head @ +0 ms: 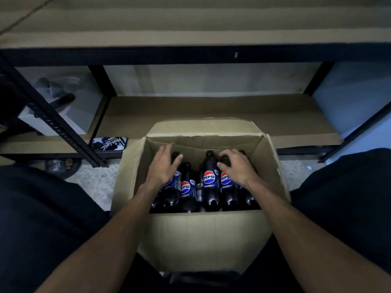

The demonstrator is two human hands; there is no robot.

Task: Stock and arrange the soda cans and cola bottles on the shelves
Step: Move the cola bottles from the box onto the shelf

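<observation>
An open cardboard box [203, 235] stands on the floor between my knees. Several dark cola bottles with blue labels stand inside it, one in the middle [209, 182] fully visible. My left hand [164, 167] reaches into the box over the leftmost bottle [172, 187], fingers spread and curling beside its cap. My right hand [237, 166] hovers over a bottle on the right [226, 187], fingers bent around its neck; whether it grips is unclear. The low shelf board [211, 111] behind the box is bare, as is the upper shelf [190, 24].
Black metal shelf uprights [53, 121] stand at left and right. A phone in a patterned case [110, 143] lies on the low shelf's left end. A sandal [61, 166] sits on the floor at left. My dark-clothed legs flank the box.
</observation>
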